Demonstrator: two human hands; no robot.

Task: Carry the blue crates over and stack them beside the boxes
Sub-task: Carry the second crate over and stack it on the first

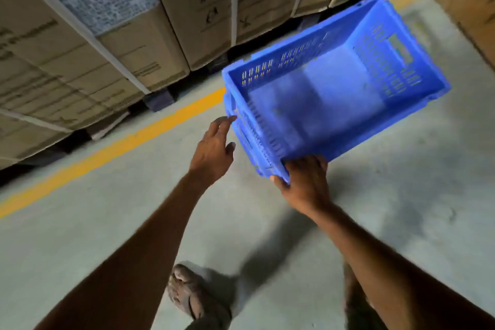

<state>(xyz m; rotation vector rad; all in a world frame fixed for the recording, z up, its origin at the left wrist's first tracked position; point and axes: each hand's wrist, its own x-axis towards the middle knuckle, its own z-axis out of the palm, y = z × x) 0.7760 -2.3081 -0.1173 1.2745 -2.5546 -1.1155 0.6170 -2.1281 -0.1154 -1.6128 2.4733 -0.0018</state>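
Note:
An empty blue crate [334,96] with slotted walls hangs tilted in the air over the concrete floor. My right hand [306,182] grips its near corner rim from below. My left hand [214,153] is spread open just left of the crate, fingertips at or almost at its short end wall; I cannot tell whether they touch. The crate looks blurred. Tall cardboard boxes [112,43] strapped with white bands stand in a row along the left and back.
A yellow floor line [128,142] runs in front of the boxes, which rest on dark pallets. Another cardboard box [471,8] sits at the far right. My sandalled foot [192,295] is on the grey concrete below the arms.

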